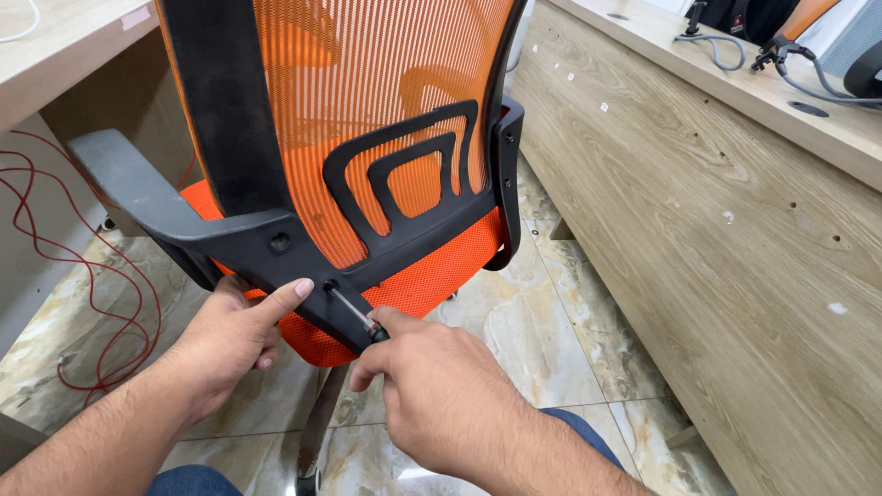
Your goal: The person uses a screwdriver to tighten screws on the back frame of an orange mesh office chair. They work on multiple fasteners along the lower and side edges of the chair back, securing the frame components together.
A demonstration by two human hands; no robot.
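The orange mesh office chair [367,138] stands on the tiled floor [542,321]. The right hand [441,386] has its fingers closed around a screwdriver [354,312], tip in the chair's black back bracket [303,257]. The left hand [230,335] clasps that bracket's lower edge, thumb along it. The bracket looks stiff and steady; the mesh would yield.

One chair [367,184], one screwdriver [354,312], perhaps two desks [735,230].
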